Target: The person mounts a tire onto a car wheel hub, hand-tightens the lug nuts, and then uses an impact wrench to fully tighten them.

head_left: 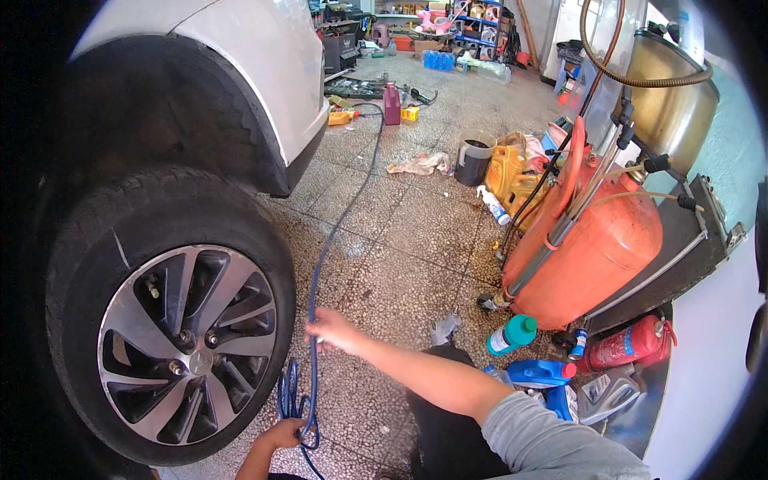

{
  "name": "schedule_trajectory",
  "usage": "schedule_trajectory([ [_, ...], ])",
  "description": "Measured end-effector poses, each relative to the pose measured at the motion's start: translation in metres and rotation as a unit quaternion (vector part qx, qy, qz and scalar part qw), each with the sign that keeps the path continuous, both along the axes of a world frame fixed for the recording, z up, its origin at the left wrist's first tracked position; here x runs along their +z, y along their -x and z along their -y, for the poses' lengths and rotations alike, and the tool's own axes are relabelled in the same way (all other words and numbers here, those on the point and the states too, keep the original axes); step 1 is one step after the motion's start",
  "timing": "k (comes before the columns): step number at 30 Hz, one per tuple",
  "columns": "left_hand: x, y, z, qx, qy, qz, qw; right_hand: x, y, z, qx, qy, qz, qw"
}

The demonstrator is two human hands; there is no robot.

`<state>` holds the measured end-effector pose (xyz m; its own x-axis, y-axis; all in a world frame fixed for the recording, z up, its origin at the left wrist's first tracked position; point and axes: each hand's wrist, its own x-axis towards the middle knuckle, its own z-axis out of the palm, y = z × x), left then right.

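You have both hands on the blue hose (326, 248), on the near side of the scene, just right of the car wheel (200, 362). Right hand (336, 330): reached in from the right, fingers narrow and closed on the single upright run of hose beside the tyre's right edge. Left hand (282, 434): nearer to you and lower, fingers curled in on the hose at the bottom of the loose coil (290, 392); the fingertips are partly hidden by the strands, so how many loops they take in cannot be told for certain. Above your right hand the hose runs away over the speckled floor (400, 256), bending a little right, then curving left at its far end near a dark red jug (391, 106). The white car body (264, 64) arches over the wheel on the left. To the right of your right forearm: a teal-capped bottle (512, 336), a blue jug (540, 373) with a red cap, and a red fire extinguisher (620, 346) lying tilted. Behind these an orange tank (600, 248) leans at a slant in your view. Farther off, between hose and tank, a clear pitcher (474, 160) of dark liquid stands beside yellow jugs (504, 170), with a crumpled rag (420, 165) just left of it.
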<state>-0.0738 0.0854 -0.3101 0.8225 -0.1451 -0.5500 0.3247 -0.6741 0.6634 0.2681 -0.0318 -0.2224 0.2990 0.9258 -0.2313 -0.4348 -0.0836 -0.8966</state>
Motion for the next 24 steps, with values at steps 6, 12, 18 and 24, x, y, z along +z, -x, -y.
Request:
schedule_trajectory([
  [6, 0.089, -0.040, -0.041, 0.254, 0.329, -0.120, 0.902, 0.025, 0.076, 0.023, 0.268, -0.040, 0.114, 0.956],
  [12, 0.189, -0.147, -0.010, 0.414, 0.495, 0.058, 0.762, 0.029, 0.162, 0.066, 0.324, -0.263, 0.438, 0.796],
  [18, 0.305, -0.180, -0.002, 0.424, 0.192, 0.195, 0.863, 0.003, 0.096, 0.026, 0.523, -0.025, 0.160, 0.837],
  [24, 0.330, -0.147, 0.012, 0.357, 0.014, 0.298, 0.885, -0.035, -0.112, -0.040, -0.190, 0.154, 0.007, 0.970],
])
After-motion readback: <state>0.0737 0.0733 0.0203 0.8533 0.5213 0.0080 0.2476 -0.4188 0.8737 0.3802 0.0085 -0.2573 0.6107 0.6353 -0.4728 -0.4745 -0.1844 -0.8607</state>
